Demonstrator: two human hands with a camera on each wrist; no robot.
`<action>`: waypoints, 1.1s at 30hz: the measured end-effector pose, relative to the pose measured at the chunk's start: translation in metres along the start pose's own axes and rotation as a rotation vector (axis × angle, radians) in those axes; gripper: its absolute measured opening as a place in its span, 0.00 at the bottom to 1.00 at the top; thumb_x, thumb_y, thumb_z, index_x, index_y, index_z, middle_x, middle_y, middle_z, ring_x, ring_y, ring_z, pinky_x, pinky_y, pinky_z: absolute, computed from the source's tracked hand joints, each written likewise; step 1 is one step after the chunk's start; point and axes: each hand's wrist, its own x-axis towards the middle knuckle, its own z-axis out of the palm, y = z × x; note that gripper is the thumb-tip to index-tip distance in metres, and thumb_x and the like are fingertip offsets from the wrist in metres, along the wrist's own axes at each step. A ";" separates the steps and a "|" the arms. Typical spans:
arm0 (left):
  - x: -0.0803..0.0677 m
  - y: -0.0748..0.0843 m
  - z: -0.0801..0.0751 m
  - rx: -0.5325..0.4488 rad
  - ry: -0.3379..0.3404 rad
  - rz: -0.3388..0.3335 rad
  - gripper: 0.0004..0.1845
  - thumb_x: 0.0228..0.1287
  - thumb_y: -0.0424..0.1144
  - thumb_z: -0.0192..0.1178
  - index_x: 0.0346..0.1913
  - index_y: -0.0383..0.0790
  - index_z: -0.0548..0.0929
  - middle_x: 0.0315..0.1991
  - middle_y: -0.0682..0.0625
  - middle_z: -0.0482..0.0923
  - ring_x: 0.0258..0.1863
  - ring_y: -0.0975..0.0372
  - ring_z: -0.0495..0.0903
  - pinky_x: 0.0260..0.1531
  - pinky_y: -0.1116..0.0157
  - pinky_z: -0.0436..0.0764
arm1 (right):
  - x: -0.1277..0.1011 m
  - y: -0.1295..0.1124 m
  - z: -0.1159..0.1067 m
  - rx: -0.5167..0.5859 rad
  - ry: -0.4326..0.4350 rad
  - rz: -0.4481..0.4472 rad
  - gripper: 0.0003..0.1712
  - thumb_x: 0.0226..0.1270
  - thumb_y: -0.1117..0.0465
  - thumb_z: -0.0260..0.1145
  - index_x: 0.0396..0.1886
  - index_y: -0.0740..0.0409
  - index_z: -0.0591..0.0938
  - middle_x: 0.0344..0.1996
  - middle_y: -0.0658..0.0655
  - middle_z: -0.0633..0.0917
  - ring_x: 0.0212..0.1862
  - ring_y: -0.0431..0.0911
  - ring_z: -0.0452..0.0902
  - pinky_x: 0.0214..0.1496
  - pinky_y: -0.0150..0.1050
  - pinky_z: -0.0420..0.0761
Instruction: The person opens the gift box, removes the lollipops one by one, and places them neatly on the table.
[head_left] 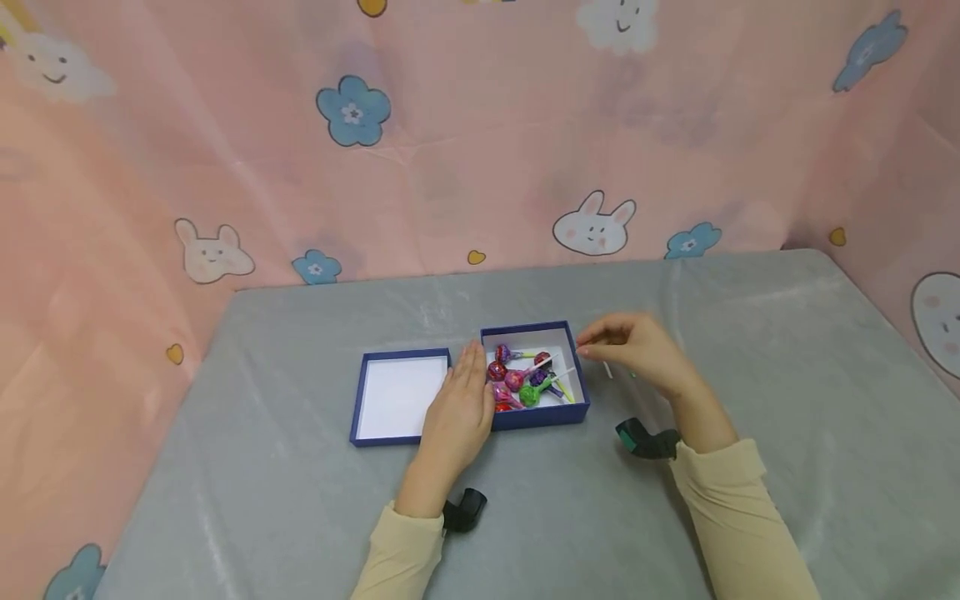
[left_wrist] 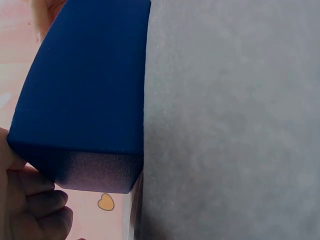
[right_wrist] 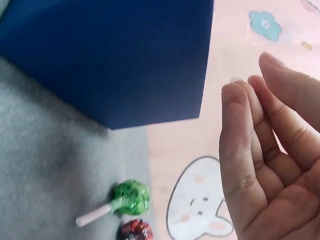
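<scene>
A blue box (head_left: 540, 415) with a white inside holds several wrapped lollipops (head_left: 529, 395) in red, pink, purple and green. Along its left wall lies my left hand (head_left: 461, 408), fingers stretched forward and touching that side; the left wrist view has the blue wall (left_wrist: 85, 90) with fingers (left_wrist: 40, 200) beside its corner. My right hand (head_left: 637, 350) hovers just off the right wall, its fingers loosely bent. Between thumb and fingers in the right wrist view there is nothing. Beneath that hand, a green lollipop (right_wrist: 131, 197) and a red lollipop (right_wrist: 136, 231) lie on the table.
Left of the box sits its matching lid (head_left: 401, 400), white inside up, partly behind my left hand. Grey cloth covers the table (head_left: 285, 517). A pink printed curtain (head_left: 465, 167) hangs at the back and sides. Black wrist cameras (head_left: 647, 440) are on both arms.
</scene>
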 end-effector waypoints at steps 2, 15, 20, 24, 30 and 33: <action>0.000 0.000 0.000 -0.005 -0.002 -0.007 0.27 0.71 0.37 0.46 0.69 0.27 0.59 0.69 0.38 0.58 0.69 0.52 0.57 0.65 0.53 0.60 | 0.003 -0.002 0.003 -0.014 -0.021 -0.008 0.11 0.59 0.65 0.69 0.39 0.69 0.84 0.34 0.60 0.84 0.34 0.48 0.78 0.36 0.38 0.79; 0.000 0.000 0.000 -0.008 -0.009 -0.011 0.27 0.72 0.38 0.45 0.69 0.28 0.59 0.69 0.39 0.58 0.69 0.53 0.57 0.65 0.53 0.60 | 0.024 -0.020 0.037 -0.082 -0.165 -0.134 0.06 0.58 0.70 0.68 0.34 0.71 0.84 0.31 0.58 0.86 0.32 0.48 0.81 0.34 0.34 0.81; 0.001 -0.001 -0.001 -0.001 -0.010 -0.013 0.27 0.72 0.38 0.45 0.69 0.28 0.59 0.69 0.39 0.58 0.69 0.54 0.57 0.65 0.53 0.60 | 0.031 -0.022 0.050 -0.093 -0.214 -0.186 0.06 0.57 0.71 0.68 0.33 0.71 0.83 0.30 0.57 0.85 0.29 0.42 0.80 0.32 0.33 0.80; 0.001 -0.001 0.000 0.007 -0.002 -0.016 0.27 0.73 0.38 0.45 0.69 0.28 0.59 0.69 0.39 0.58 0.69 0.54 0.57 0.65 0.53 0.60 | 0.034 -0.022 0.056 -0.115 -0.226 -0.195 0.06 0.56 0.70 0.69 0.33 0.70 0.84 0.28 0.57 0.86 0.28 0.43 0.80 0.32 0.34 0.80; -0.002 0.001 0.002 0.016 -0.008 0.004 0.27 0.72 0.38 0.45 0.69 0.27 0.60 0.69 0.37 0.59 0.69 0.53 0.58 0.65 0.53 0.61 | 0.034 -0.021 0.060 -0.188 -0.221 -0.182 0.05 0.55 0.70 0.69 0.31 0.68 0.84 0.26 0.54 0.86 0.28 0.42 0.81 0.31 0.34 0.81; -0.002 0.001 0.001 0.017 0.007 0.005 0.26 0.72 0.38 0.45 0.68 0.27 0.61 0.68 0.38 0.60 0.69 0.53 0.58 0.64 0.53 0.62 | 0.037 -0.022 0.062 -0.221 -0.218 -0.196 0.04 0.55 0.70 0.70 0.30 0.67 0.84 0.25 0.53 0.85 0.26 0.39 0.79 0.30 0.33 0.80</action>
